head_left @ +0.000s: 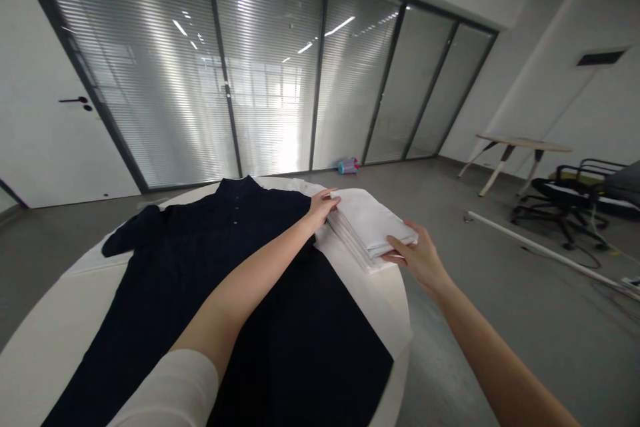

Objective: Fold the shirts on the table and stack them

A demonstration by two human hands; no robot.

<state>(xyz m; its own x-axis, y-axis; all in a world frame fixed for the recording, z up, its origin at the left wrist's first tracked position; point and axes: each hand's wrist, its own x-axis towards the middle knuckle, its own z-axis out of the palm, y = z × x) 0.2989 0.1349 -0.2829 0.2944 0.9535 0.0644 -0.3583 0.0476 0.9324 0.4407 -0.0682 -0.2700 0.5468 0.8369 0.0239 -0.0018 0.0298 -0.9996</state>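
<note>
A stack of folded white cloth [367, 217] lies at the right side of the round table, its layered edges facing me. My left hand [321, 207] closes on the stack's far left corner, fingertips at the top fold. At the near right corner, my right hand [419, 255] grips the upper folded layers, thumb on top and fingers partly hidden beneath. Whether the upper layers are lifted off the rest, I cannot tell. Spread out left of the stack is a dark navy short-sleeved shirt [200, 260] with a buttoned placket, its collar towards the far edge. My left forearm crosses over it.
The white table [40, 333] has a curved edge. Beyond it stand glass partitions with blinds [270, 80] and a small blue-and-pink bin [349, 166]. To the right are a wooden-topped table [525, 143], a black office chair [565, 193] and a white pole [540, 250] low above the floor.
</note>
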